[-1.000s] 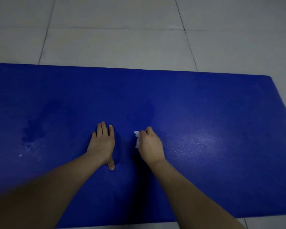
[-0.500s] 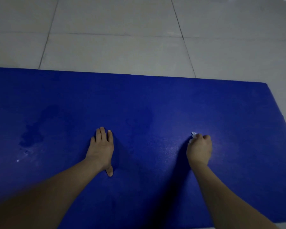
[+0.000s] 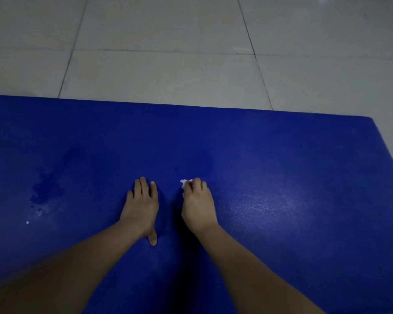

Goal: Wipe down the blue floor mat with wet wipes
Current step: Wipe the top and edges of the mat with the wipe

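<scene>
Floor mat of blue textured foam (image 3: 281, 166) spans the lower frame over pale grey floor tiles (image 3: 168, 73). At lower centre the left hand (image 3: 142, 208) lies flat, grip wide; grip of the right hand (image 3: 199, 205) holds a crumpled white wet wipe (image 3: 184, 183) against the mat.

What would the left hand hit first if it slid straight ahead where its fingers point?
Nothing, as far as this view shows: ahead of the left hand lies only bare blue floor mat up to its far edge, then grey tiled floor.
</scene>
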{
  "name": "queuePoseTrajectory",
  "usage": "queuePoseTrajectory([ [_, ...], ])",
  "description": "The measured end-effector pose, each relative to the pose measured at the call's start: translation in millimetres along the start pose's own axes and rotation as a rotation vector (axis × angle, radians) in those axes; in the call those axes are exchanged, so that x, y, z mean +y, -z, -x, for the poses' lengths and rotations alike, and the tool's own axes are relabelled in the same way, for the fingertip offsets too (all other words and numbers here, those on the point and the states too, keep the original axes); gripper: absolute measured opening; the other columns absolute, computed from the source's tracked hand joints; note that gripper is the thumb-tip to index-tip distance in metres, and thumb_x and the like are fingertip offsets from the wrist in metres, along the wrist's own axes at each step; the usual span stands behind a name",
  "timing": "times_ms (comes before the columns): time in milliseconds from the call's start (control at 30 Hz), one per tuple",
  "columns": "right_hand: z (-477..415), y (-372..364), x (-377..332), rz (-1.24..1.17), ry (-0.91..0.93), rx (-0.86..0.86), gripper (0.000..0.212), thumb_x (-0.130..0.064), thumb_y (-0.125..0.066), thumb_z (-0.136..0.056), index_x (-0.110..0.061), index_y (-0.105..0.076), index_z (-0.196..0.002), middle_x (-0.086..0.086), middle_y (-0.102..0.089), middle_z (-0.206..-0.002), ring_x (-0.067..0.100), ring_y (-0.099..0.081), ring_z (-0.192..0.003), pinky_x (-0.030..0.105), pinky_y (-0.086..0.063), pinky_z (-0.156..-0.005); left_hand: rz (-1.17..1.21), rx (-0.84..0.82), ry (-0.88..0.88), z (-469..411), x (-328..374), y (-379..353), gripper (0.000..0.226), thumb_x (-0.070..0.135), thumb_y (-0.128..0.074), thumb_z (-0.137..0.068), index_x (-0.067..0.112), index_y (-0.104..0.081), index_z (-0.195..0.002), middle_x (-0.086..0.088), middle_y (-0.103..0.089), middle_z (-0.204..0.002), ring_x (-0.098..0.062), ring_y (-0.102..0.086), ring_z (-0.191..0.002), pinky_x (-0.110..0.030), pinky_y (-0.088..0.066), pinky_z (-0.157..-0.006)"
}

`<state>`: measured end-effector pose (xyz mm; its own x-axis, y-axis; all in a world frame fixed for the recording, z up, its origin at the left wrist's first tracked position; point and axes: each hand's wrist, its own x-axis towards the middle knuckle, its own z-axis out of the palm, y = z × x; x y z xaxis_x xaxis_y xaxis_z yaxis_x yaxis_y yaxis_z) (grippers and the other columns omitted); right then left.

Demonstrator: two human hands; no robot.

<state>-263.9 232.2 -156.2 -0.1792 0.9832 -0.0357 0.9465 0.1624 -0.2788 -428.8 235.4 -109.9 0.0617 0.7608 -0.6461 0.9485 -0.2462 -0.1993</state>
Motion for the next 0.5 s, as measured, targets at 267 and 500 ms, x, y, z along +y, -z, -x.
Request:
queuePoseTrajectory([
  [267,20,39,132,0.256,-0.220,0.069,0.019,-0.012,-0.071,-0.081,-0.015,-0.073,-0.100,0.009,-0.055,-0.093,0.030,-0.054,-0.080,0.040,-0.044,-0.069,0.048,0.004,-0.013,0,-2,-2,0.169,0.066,-0.092,-0.048,-0.001,0.020,-0.156,-0.032,0.022,-0.161,-0.046,0.013,-0.153,-0.051,-0.014,-0.126],
  [500,22,70,193,0.113,-0.683,-0.007,0.034,-0.013,-0.059,-0.096,-0.013,-0.066,-0.130,0.019,-0.056,-0.112,0.037,-0.059,-0.095,0.039,-0.046,-0.079,0.034,0.010,-0.006,0,0,-2,0.169,0.066,-0.092,-0.047,-0.001,0.019,-0.156,-0.032,0.020,-0.161,-0.046,0.011,-0.153,-0.052,-0.015,-0.125],
])
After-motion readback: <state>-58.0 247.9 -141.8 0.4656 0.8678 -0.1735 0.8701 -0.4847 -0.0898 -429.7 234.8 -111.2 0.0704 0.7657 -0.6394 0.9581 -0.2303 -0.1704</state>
